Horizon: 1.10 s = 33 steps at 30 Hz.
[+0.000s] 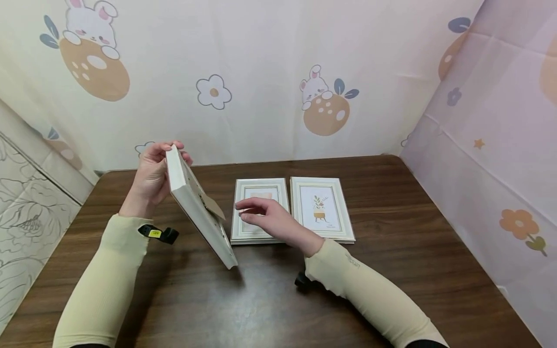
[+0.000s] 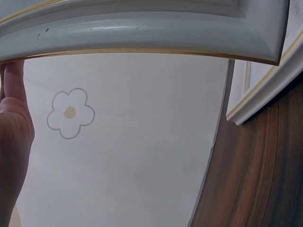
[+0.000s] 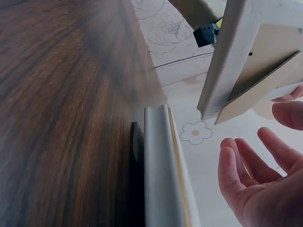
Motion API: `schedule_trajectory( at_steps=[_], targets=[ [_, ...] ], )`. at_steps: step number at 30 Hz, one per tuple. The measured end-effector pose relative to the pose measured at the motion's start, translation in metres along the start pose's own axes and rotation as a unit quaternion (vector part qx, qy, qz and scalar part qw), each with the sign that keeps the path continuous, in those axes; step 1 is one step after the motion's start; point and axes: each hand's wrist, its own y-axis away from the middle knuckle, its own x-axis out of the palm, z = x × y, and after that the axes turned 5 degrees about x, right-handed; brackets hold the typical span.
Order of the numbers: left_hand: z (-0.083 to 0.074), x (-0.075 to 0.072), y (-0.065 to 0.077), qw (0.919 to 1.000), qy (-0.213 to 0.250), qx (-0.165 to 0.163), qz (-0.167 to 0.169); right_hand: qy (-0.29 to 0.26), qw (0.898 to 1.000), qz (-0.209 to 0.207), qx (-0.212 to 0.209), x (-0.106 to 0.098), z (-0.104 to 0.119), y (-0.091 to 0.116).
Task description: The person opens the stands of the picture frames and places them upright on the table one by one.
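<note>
My left hand [image 1: 152, 171] grips the upper edge of a white picture frame [image 1: 200, 220], which it holds tilted, its back turned to the right. A brown stand flap [image 1: 212, 209] sticks out from that back. My right hand [image 1: 276, 220] hovers over the left one of two other white frames, fingers loosely bent and holding nothing. That left frame [image 1: 261, 182] is partly hidden by the hand. In the right wrist view the right hand's fingers [image 3: 232, 165] are spread below the raised frame [image 3: 227, 61] and its flap, with a gap between.
Next to the left frame lies the right frame [image 1: 346, 217], showing a potted plant picture. Both are on the dark wooden table [image 1: 391, 232]. A patterned curtain [image 1: 261, 125] hangs along the table's back, and another covers the right side.
</note>
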Motion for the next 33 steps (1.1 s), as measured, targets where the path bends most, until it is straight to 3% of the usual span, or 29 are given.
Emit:
schedule_trajectory(
  at_steps=[9, 17, 26, 33],
  targets=[
    [0.002, 0.002, -0.002, 1.0, -0.002, -0.002, -0.005, -0.075, 0.997, 0.02, 0.015, 0.016, -0.003, -0.025],
    [0.003, 0.003, -0.002, 0.9999, -0.009, -0.004, -0.012, -0.081, 0.996, 0.034, 0.009, 0.023, -0.006, -0.034],
    [0.006, 0.001, -0.001, 1.0, 0.001, -0.008, 0.003, -0.116, 0.992, 0.046, 0.012, 0.026, -0.015, -0.039],
    [0.008, 0.001, 0.001, 1.0, -0.001, -0.01, 0.0, -0.104, 0.994, 0.042, 0.004, 0.026, -0.016, -0.039]
  ],
)
